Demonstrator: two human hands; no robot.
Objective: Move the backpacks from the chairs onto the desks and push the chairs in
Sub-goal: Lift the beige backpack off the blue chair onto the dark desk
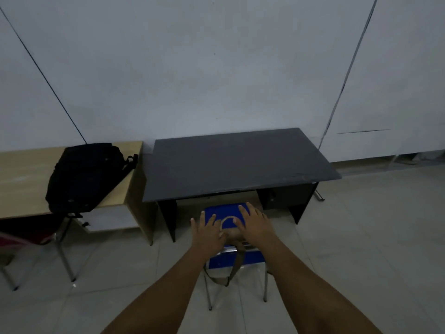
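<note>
Between the two outstretched hands, on the blue chair, sits a small tan backpack, its carry loop arching up in the gap between them and a strap hanging down over the chair's back toward the floor. Left hand lies flat on the bag's left side, fingers spread and pointing forward, palm down; right hand lies just across the loop from it, also splayed flat on the bag's right side. Neither hand has closed around anything; both rest open on the bag. Just beyond the fingertips, the chair's seat reaches under the front edge of the dark grey desk, whose top is bare. Well off to the left of the left hand, a black backpack lies on the light wooden desk, overhanging its front edge, with a red chair below it
</note>
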